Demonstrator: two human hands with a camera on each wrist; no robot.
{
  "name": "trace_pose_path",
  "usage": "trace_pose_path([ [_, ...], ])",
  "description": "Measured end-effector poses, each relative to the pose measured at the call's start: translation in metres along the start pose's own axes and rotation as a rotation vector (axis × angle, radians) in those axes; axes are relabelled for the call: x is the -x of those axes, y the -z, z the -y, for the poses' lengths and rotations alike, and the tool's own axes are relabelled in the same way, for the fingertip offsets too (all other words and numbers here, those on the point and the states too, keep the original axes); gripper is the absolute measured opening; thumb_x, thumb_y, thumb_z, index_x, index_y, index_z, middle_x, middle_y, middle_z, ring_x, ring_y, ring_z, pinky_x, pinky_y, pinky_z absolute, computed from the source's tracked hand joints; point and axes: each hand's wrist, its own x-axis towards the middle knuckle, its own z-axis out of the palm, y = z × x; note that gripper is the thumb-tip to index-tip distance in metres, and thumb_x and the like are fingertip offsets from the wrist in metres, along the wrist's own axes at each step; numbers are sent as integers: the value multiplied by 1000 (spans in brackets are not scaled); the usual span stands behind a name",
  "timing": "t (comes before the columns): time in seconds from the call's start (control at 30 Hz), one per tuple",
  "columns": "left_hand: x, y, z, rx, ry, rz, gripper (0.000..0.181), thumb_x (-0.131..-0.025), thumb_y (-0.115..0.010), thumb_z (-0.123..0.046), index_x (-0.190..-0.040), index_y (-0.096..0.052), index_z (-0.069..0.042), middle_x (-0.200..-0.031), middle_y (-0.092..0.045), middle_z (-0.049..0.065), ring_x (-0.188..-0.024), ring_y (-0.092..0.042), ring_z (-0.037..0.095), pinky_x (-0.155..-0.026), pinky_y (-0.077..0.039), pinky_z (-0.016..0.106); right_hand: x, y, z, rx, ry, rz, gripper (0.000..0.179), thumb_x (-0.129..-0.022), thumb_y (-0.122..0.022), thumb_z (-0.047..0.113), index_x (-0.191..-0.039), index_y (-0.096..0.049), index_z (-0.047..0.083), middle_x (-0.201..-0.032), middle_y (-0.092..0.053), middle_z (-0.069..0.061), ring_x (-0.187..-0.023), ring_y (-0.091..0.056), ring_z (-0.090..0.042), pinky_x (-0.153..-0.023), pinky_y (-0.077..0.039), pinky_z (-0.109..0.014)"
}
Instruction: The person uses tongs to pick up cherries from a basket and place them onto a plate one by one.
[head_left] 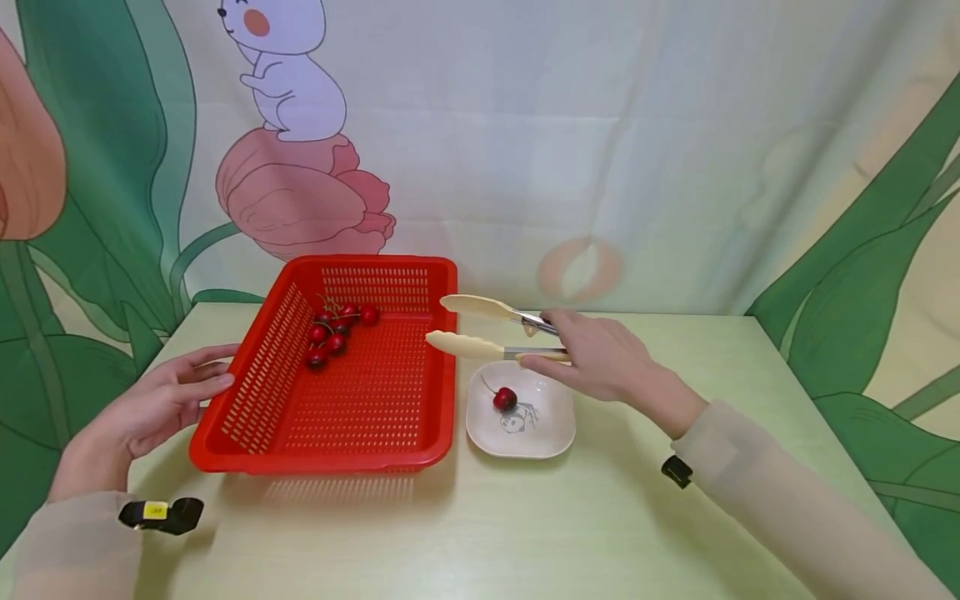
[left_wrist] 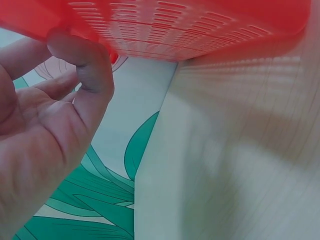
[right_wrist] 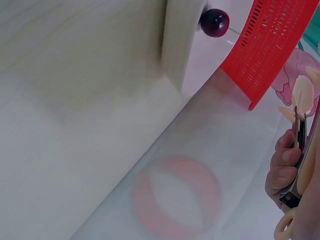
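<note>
At the left side of a red plastic basket [head_left: 352, 462], my left hand [head_left: 161, 400] grips the rim; in the left wrist view the thumb [left_wrist: 75, 47] meets the rim from below. Several dark red cherries [head_left: 337, 344] with stems lie in the basket's far left part. My right hand [head_left: 603, 354] holds kitchen tongs [head_left: 468, 344] with cream tips and metal arms. Their tips are spread apart with nothing between them, over the basket's right rim. Below the tongs, one cherry [head_left: 506, 400] with its stem lies in a white square dish [head_left: 555, 433] printed with a panda.
The dish stands just right of the basket on a pale wooden table [head_left: 525, 533]. A cloth [head_left: 525, 150] printed with a white animal, flowers and leaves hangs behind the table's far edge. Dark wrist straps [head_left: 677, 472] sit on both sleeves.
</note>
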Motion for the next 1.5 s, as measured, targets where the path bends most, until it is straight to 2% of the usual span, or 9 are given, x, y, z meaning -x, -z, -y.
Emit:
trace_pose_path([
  [0.3, 2, -1, 1, 9, 13, -8, 40, -107, -53, -7, -140, -43, -28, -128, -64, -3, -106, -69, 18, -86, -60, 39, -23, -2, 19, 14, 72, 33, 69, -92, -46, 79, -124, -53, 19, -90, -58, 10, -68, -55, -11, -58, -45, -31],
  [0.67, 1, 1, 0, 8, 0, -7, 41, -107, -52, -6, -141, -43, -28, -128, -64, -3, -106, -69, 19, -86, -60, 38, -50, 4, 45, 27, 104, 59, 65, -93, -49, 77, -122, -53, 18, -100, -59, 5, -74, -56, -14, -56, -46, -31],
  [0.9, 1, 1, 1, 25, -1, 1, 42, -107, -52, -6, -142, -43, -27, -129, -63, -3, -107, -69, 19, -87, -59, 39, -65, -3, 60, 46, 107, 89, 61, -93, -52, 76, -115, -52, 19, -88, -56, 6, -73, -56, -13, -59, -46, -30],
  [1.1, 0, -1, -1, -8, 8, -16, 42, -107, -53, -8, -143, -41, -26, -130, -62, -4, -107, -69, 18, -87, -59, 39, -73, -9, 66, 87, 124, 110, 68, -93, -48, 77, -126, -53, 18, -96, -58, 7, -78, -57, -11, -61, -47, -28],
  [1.23, 0, -1, -1, 6, 4, -7, 42, -107, -53, -7, -143, -42, -27, -130, -63, -4, -107, -69, 19, -87, -59, 39, -76, -12, 70, 98, 140, 128, 71, -93, -46, 78, -129, -53, 17, -97, -58, 7, -77, -57, -11, -62, -47, -27],
  [1.5, 1, 0, 0, 24, 17, -10, 42, -107, -53, -7, -141, -44, -28, -128, -64, -3, -105, -70, 19, -87, -59, 40, -82, -16, 77, 119, 150, 137, 65, -93, -48, 78, -116, -52, 18, -90, -56, 6, -68, -56, -14, -54, -44, -27],
])
